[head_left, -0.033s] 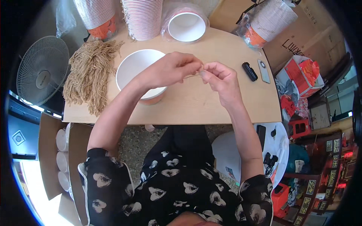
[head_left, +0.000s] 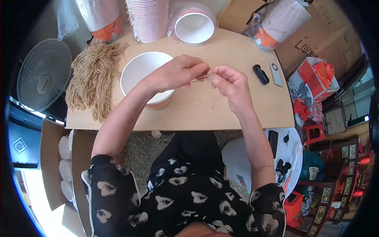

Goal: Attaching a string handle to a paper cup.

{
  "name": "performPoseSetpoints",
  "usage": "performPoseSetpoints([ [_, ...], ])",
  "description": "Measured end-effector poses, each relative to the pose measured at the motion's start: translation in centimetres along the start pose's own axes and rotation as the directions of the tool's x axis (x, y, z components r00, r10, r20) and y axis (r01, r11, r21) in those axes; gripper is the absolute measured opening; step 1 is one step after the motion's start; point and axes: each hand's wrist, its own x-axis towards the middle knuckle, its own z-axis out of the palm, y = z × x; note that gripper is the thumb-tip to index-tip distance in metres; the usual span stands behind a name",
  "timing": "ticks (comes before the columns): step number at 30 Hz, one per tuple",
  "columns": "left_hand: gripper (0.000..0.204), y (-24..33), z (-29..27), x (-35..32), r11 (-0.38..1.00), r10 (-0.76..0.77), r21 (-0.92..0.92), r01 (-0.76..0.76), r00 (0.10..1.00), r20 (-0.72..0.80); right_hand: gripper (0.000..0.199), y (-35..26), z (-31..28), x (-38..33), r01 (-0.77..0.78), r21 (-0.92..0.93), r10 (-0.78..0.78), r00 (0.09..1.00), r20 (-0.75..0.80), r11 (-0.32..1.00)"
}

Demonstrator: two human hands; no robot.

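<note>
Above the table (head_left: 205, 116): two hands nearly meet, fingertip to fingertip, to the right of the white bucket (head_left: 136, 71); a thin strand (head_left: 200, 79) spans the small gap between them.
Left hand (head_left: 177, 73): back uppermost, thumb and fingers drawn together, pinching the thin strand.
Right hand (head_left: 232, 83): thumb and forefinger closed tip to tip on the same strand; the outer fingers curl, and the exact point of contact is too small to make out.
White bucket: upright, mouth uppermost, partly hidden by the left hand and forearm.
Tan bundle (head_left: 92, 75): loose strands heaped on the table's left side, near the bucket.
Nested tubs (head_left: 148, 19): a tall stack at the back of the table.
Black object (head_left: 261, 74): lies to the right, apart from the hands.
Fine pinch: so slender a piece probably calls for light, even pressure; steady wrists, small fingertip movements and gentle tension should limit slipping or snapping, with the gap left in plain sight.
</note>
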Motion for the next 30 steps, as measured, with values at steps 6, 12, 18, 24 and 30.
performPoseSetpoints([
  [6,0.028,-1.1,-0.1,0.3,0.961,-0.068,-0.249,0.117,0.978,0.197,0.014,1.9,-1.1,-0.9,-0.076,0.201,0.086,0.996,-0.039,0.977],
  [12,0.018,-1.2,0.3,0.6,0.95,-0.068,-0.294,0.107,0.988,0.14,0.022,1.7,-2.1,-1.4,-0.134,0.222,0.129,0.991,0.036,0.966],
  [18,0.016,-0.7,0.9,0.7,0.971,-0.088,-0.209,0.117,0.986,0.141,0.031,1.2,-2.1,-1.6,-0.101,0.021,0.1,0.994,0.049,0.995],
  [24,0.017,-0.6,1.1,0.5,0.983,-0.091,-0.145,0.109,0.988,0.129,0.022,1.8,-2.2,-2.0,0.007,-0.106,0.001,0.997,0.074,0.994],
  [30,0.02,-1.2,0.9,0.5,0.971,-0.06,-0.223,0.088,0.99,0.128,0.012,1.0,-2.7,-3.0,0.0,-0.069,0.005,0.998,0.063,0.998],
])
